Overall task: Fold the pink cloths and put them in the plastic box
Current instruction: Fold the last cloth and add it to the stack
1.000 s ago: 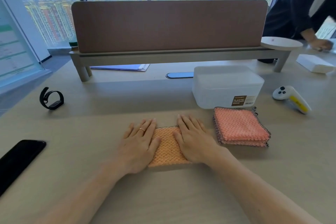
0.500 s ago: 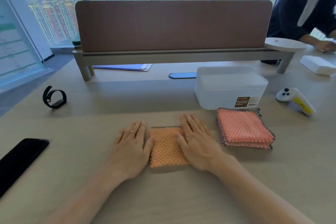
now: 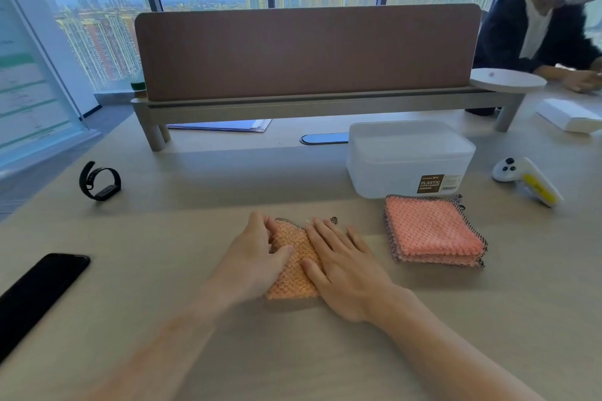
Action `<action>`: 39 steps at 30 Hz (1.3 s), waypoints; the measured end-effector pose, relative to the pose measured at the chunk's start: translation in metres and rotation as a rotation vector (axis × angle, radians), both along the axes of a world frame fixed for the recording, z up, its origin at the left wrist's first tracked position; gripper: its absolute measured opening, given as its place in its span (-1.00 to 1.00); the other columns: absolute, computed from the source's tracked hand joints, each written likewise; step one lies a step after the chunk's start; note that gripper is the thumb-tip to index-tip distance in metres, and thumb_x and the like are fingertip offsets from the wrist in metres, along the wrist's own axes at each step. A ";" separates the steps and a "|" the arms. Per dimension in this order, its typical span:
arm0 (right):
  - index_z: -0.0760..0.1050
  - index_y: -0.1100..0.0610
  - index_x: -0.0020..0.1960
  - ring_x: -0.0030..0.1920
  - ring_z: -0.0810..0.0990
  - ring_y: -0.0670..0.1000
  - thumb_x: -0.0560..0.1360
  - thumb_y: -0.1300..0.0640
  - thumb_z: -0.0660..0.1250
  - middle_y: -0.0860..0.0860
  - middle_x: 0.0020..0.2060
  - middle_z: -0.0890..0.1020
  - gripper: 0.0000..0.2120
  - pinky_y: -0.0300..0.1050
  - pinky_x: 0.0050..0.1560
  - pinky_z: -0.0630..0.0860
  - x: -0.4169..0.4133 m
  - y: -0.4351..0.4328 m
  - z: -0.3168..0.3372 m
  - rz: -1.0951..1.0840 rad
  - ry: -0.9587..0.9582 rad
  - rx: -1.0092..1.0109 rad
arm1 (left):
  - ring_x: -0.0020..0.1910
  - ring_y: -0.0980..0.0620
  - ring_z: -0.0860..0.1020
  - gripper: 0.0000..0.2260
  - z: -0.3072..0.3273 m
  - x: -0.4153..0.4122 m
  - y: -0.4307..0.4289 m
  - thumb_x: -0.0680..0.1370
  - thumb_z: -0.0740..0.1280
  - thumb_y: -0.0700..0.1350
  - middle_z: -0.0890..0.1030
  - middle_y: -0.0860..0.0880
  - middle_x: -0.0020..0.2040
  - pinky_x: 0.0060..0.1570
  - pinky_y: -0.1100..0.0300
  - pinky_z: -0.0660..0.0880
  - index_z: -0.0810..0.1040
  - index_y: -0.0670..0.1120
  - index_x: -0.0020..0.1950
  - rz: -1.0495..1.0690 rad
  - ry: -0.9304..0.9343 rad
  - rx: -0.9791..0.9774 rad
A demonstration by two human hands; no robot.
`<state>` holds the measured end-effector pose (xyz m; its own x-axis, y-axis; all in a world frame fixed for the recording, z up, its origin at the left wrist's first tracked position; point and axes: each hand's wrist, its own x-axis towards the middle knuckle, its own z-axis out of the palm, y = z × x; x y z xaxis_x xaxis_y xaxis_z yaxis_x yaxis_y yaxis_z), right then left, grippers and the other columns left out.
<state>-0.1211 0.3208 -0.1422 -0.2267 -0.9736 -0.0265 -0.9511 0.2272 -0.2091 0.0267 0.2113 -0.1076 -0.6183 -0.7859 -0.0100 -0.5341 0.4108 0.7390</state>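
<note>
My left hand (image 3: 257,257) curls onto the left edge of the folded cloth (image 3: 293,270), thumb on top, pinching it. My right hand (image 3: 342,267) lies flat, fingers straight, over its right side (that edge is hidden). The cloth lies on the table (image 3: 163,270) before me, long axis running away from me. To its right is the stack of pink cloths (image 3: 433,231), just in front of the lidded plastic box (image 3: 407,156).
</note>
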 end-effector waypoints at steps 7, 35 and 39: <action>-0.26 0.03 0.65 0.61 -0.28 -0.10 0.69 -0.16 -0.17 -0.04 0.65 -0.19 -0.38 0.00 0.60 -0.29 -0.001 0.003 0.004 -0.006 -0.053 -0.033 | 0.23 0.21 0.59 -0.54 0.014 -0.001 0.006 0.47 0.41 -0.08 0.63 0.23 0.24 0.32 0.04 0.50 0.54 0.29 0.32 -0.225 0.030 -0.117; 0.61 0.07 0.25 -0.01 0.70 0.10 0.53 0.26 0.45 0.07 0.25 0.61 -0.69 0.08 0.03 0.69 -0.178 0.114 0.092 -0.386 -1.132 -0.419 | 0.17 0.04 0.63 -0.69 0.040 -0.169 0.059 0.44 0.59 -0.10 0.61 0.00 0.24 -0.17 0.28 0.63 0.69 0.10 0.16 -0.304 0.342 0.253; 0.62 0.00 0.23 0.09 0.70 0.16 0.48 0.26 0.51 0.09 0.29 0.52 -0.64 0.06 -0.09 0.71 -0.183 0.112 0.072 -0.419 -1.037 -0.416 | 0.09 0.01 0.67 -0.63 0.019 -0.169 0.056 0.42 0.58 0.06 0.61 0.16 0.20 0.06 -0.06 0.66 0.65 0.17 0.21 -0.267 0.264 0.108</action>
<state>-0.3039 0.4327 -0.0702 -0.5861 -0.8058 -0.0845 -0.1535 0.2128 -0.9650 -0.1419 0.2677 -0.0890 -0.7936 -0.5997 0.1028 -0.2044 0.4219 0.8833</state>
